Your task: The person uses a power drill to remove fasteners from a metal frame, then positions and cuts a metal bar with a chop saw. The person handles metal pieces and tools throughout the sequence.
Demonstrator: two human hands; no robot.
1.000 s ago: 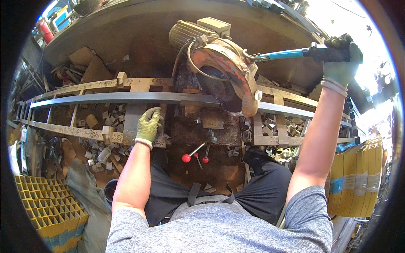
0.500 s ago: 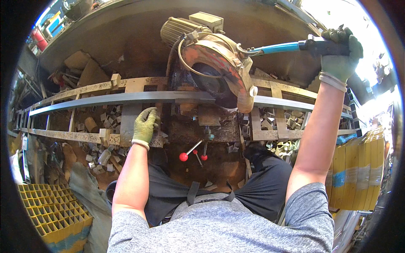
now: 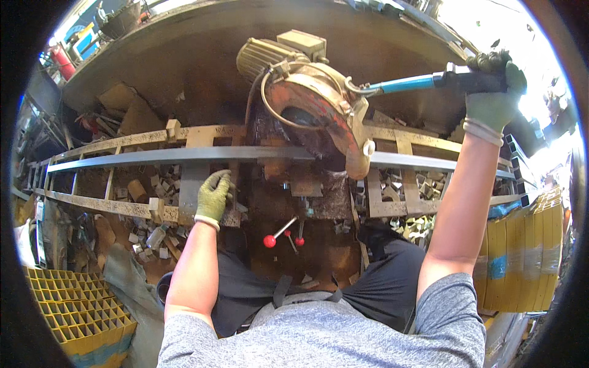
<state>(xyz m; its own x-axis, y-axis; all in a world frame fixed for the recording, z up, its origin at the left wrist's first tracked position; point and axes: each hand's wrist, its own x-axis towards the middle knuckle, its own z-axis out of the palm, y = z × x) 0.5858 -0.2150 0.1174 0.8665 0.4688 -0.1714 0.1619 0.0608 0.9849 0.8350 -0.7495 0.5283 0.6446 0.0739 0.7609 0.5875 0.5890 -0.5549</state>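
Note:
A long grey metal bar (image 3: 165, 156) lies across the roller-less frame, passing beneath the cut-off saw (image 3: 319, 86). Its round blade sits at the bar, partly hidden by the worn guard. My right hand (image 3: 496, 103), in a green work glove, is wrapped round the black grip of the saw's blue lever handle (image 3: 408, 83), held out to the upper right. Just on the near side of the bar is my left hand (image 3: 213, 195), gloved too, its fingers loosely extended over a flat metal plate (image 3: 192, 184); nothing shows in it.
Near the saw's front are clamp levers with red knobs (image 3: 269, 241). Small metal offcuts (image 3: 164, 184) lie heaped beneath the support frame (image 3: 126, 207). Bundles of yellow tubes stand at lower left (image 3: 80, 300) and right (image 3: 518, 267). Dark square tubes (image 3: 521, 165) rest at far right.
The whole scene sits slightly lower in the picture. Relative to the saw and bar, both hands keep about the same places; the right still grips the handle.

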